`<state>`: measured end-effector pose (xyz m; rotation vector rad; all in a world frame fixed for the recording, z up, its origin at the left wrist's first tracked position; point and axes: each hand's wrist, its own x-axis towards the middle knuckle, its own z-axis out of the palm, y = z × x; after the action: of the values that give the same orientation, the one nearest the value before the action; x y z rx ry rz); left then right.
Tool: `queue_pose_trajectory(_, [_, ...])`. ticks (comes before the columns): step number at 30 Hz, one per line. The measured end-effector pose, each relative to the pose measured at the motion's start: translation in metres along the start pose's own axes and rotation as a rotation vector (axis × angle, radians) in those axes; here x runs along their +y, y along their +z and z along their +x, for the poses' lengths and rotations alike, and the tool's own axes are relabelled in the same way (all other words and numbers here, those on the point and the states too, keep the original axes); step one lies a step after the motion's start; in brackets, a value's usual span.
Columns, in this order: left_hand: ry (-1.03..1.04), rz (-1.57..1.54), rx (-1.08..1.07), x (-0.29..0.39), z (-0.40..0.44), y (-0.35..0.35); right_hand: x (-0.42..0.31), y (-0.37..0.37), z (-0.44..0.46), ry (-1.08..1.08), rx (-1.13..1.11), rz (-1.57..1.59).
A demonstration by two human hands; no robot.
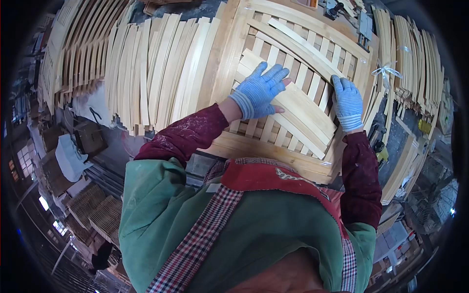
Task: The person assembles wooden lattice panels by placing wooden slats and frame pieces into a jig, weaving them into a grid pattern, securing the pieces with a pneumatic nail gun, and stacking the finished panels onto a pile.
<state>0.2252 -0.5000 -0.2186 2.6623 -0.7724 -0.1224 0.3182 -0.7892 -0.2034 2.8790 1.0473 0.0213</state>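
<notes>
Several pale boards (307, 108) are lying slantwise across a slatted wooden frame (273, 154). The person's gloved left hand (260, 91) is resting on them, open, fingers spreading. The right hand (348, 101) is bending beside the near end of a narrower strip (294, 48); whether it is gripping cannot be determined.
</notes>
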Motion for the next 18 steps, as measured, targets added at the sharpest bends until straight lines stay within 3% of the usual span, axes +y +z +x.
queue_pose_trajectory(4, [-0.01,-0.042,0.082,0.009,0.007,-0.002,0.0,-0.004,0.006,-0.052,0.162,0.104])
queue_pose_trajectory(12, [-0.082,-0.059,0.03,0.019,-0.002,0.009,-0.001,0.015,0.005,-0.014,0.088,-0.104])
queue_pose_trajectory(18, [-0.131,-0.091,0.097,0.025,-0.004,0.008,0.006,0.006,-0.002,0.068,0.074,0.028])
